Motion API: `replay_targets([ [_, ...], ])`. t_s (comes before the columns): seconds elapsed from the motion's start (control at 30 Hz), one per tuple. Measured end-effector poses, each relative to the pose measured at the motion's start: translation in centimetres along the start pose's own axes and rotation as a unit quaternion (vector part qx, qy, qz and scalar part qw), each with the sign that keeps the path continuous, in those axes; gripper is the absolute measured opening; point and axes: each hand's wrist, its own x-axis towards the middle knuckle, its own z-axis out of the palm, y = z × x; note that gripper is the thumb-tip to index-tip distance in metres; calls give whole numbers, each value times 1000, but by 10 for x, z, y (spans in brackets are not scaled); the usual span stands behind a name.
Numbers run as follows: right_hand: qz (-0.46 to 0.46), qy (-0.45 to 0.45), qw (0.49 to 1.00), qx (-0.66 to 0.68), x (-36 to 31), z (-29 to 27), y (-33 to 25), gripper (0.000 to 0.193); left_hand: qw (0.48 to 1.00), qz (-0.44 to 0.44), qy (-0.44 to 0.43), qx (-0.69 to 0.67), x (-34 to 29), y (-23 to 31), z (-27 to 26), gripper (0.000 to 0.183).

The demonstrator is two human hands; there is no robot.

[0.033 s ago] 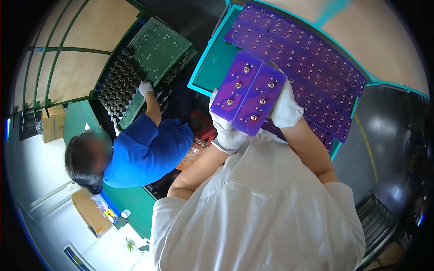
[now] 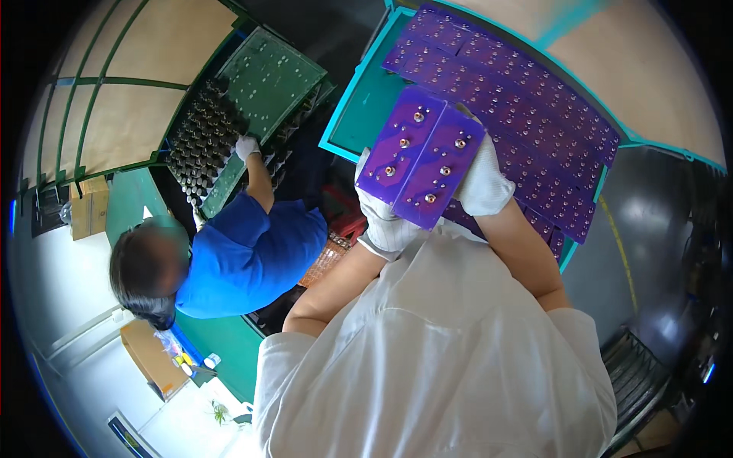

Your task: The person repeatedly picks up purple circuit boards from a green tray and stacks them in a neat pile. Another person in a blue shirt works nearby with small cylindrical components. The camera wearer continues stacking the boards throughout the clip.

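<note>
A purple board [image 2: 421,158], with a straight seam down its middle and a row of metal studs on each half, is held in front of the wearer's chest, near the close edge of a teal tray. Its studded face points up toward the wearer. The board looks a little longer along the seam; this long axis slants from near left to far right.

Both gloved hands hold the board: the left hand [image 2: 384,227] supports its left and near side, the right hand [image 2: 489,182] grips its right side. Most fingers are hidden behind it. This hold from opposite sides probably steadies the board and leaves the studs uncovered.

Beyond it, the teal tray [image 2: 356,104] carries more purple boards [image 2: 527,114], laid in close rows with studs up, perhaps so that they lie flat and stay visible. The tray's far left corner is bare.

To the left, a co-worker in a blue shirt [image 2: 256,256] reaches a gloved hand [image 2: 247,147] to the edge of a green panel [image 2: 273,80], beside many small dark parts [image 2: 200,145]. Nearer on the left is a green desk [image 2: 225,355].
</note>
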Motion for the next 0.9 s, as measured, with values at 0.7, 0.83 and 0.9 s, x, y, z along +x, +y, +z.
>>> replay_targets([
  [0.7, 137, 57, 989, 23, 235, 76, 86, 39, 976, 76, -124, -161, 64, 224, -29, 49],
  [0.83, 125, 65, 990, -12, 257, 88, 94, 40, 964, 128, -144, -184, 82, 238, -53, 53],
  [0.9, 114, 79, 990, -26, 266, 93, 98, 40, 962, 152, -147, -174, 89, 244, -57, 53],
])
